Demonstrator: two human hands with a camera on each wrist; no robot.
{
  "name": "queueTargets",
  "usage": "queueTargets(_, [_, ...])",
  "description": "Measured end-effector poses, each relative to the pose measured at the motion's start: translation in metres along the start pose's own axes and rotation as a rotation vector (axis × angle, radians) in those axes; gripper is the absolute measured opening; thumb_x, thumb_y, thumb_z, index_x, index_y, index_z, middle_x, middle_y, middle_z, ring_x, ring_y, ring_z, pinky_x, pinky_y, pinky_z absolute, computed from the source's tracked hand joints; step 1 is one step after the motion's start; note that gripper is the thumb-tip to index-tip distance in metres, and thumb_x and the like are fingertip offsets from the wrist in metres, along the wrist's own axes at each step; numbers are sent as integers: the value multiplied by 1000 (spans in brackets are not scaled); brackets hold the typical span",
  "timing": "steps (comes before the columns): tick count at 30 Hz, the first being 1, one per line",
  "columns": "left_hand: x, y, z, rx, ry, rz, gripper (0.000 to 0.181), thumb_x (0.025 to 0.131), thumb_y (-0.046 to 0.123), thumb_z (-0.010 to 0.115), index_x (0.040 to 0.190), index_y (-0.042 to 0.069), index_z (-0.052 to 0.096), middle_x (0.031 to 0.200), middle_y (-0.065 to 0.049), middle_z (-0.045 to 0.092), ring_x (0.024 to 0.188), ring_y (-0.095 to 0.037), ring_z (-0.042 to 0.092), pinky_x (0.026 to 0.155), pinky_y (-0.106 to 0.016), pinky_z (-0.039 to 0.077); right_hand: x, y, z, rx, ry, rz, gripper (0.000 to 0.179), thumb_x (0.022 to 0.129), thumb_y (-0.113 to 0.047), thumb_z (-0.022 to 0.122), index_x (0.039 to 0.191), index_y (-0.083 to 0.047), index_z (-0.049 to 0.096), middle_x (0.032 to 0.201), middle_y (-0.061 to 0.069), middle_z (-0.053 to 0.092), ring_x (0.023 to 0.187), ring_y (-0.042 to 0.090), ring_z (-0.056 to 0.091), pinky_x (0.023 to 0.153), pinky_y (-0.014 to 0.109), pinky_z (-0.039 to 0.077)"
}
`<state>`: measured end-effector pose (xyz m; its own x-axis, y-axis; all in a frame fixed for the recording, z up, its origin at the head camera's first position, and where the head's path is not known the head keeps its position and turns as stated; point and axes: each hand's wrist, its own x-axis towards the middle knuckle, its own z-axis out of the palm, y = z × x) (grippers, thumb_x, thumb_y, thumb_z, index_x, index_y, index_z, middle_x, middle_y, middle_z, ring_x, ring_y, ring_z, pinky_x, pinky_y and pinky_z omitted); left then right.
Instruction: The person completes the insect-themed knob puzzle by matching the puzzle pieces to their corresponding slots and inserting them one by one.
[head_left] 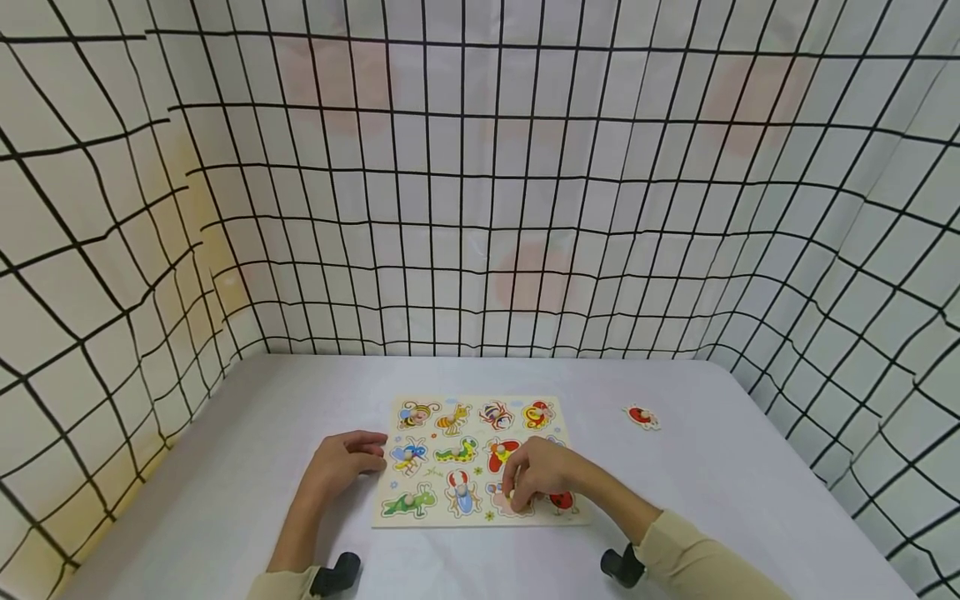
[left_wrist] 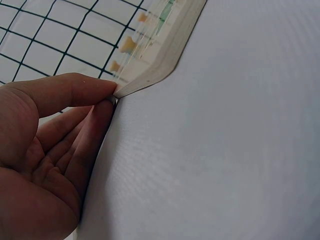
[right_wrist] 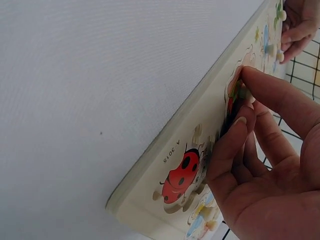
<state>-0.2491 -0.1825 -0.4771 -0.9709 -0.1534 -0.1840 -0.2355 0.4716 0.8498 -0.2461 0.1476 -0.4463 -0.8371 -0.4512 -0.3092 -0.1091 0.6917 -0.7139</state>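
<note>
A wooden insect puzzle board [head_left: 480,523] lies on the white surface, with knobbed pieces showing several insects. My right hand [head_left: 538,475] is over its lower right part. In the right wrist view, the right hand [right_wrist: 270,145] pinches a puzzle piece [right_wrist: 234,95] with thumb and fingers, over a pinkish outline; the fingers hide most of the piece. Beside it sits a ladybug piece [right_wrist: 182,175]. At the board's left edge, my left hand [head_left: 341,467] touches the side with its fingertips. The left wrist view shows the left hand's [left_wrist: 55,135] thumb and finger against the board's edge [left_wrist: 155,72].
One loose red insect piece [head_left: 642,417] lies on the white tabletop [head_left: 690,483], right of the board. White walls with a black grid [head_left: 487,208] enclose the back and sides. Black wrist cameras [head_left: 622,567] sit at both sleeves.
</note>
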Motion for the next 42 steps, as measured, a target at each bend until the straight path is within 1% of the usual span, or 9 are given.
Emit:
queueTargets(8, [2, -2, 2, -10, 0, -19, 37, 84, 10, 77, 121, 9, 74, 92, -4, 71, 85, -21, 62, 79, -32, 48, -3, -1, -4, 18, -29, -27, 14, 73, -5, 85, 80, -12, 75, 62, -3, 61, 58, 12, 50, 54, 25, 40])
queueTargets(12, [2, -3, 2, -16, -2, -11, 36, 85, 9, 77, 120, 9, 74, 92, -4, 71, 85, -20, 62, 79, -32, 48, -6, 1, -7, 28, -42, -49, 14, 74, -6, 85, 84, -11, 77, 65, -2, 63, 61, 11, 52, 57, 25, 41])
queueTargets(15, [2, -4, 2, -20, -2, -7, 36, 84, 9, 77, 120, 8, 74, 92, -5, 71, 85, -21, 62, 80, -33, 49, -8, 3, -10, 21, -37, -62, 14, 76, -7, 84, 87, -12, 77, 69, -3, 65, 64, 10, 55, 60, 25, 44])
queueTargets(18, [2, -5, 2, -19, 1, -13, 36, 83, 9, 78, 119, 8, 74, 91, -4, 71, 83, -20, 63, 80, -32, 49, -10, 5, -15, 26, -17, -58, 15, 77, -9, 83, 91, -12, 77, 72, -2, 67, 66, 11, 56, 63, 27, 47])
queueTargets(22, [4, -5, 2, -16, 1, -17, 37, 83, 9, 78, 120, 9, 74, 92, -4, 71, 82, -19, 63, 78, -32, 49, -12, 9, -25, 32, 23, -38, 17, 78, -10, 83, 94, -12, 76, 75, 0, 68, 68, 14, 58, 64, 29, 49])
queueTargets(28, [5, -6, 2, -13, 0, -18, 37, 83, 9, 79, 120, 10, 74, 92, -3, 72, 82, -19, 63, 78, -31, 49, -13, 18, -40, 36, 85, -24, 16, 81, -14, 81, 96, -13, 76, 79, 2, 69, 72, 17, 62, 68, 33, 55])
queueTargets(35, [5, -5, 1, -17, 7, -14, 37, 83, 10, 79, 120, 11, 74, 93, -4, 72, 84, -20, 64, 77, -30, 47, -18, 28, -63, 41, 224, 16, 19, 82, -17, 81, 99, -9, 75, 82, 3, 68, 74, 18, 60, 69, 32, 55])
queueTargets(42, [0, -1, 0, -11, 5, 3, 37, 83, 10, 78, 120, 8, 74, 93, -5, 71, 85, -20, 62, 78, -32, 48, -25, 49, -84, 53, 370, 79, 26, 84, -18, 81, 106, -7, 73, 84, 5, 67, 76, 21, 61, 72, 36, 56])
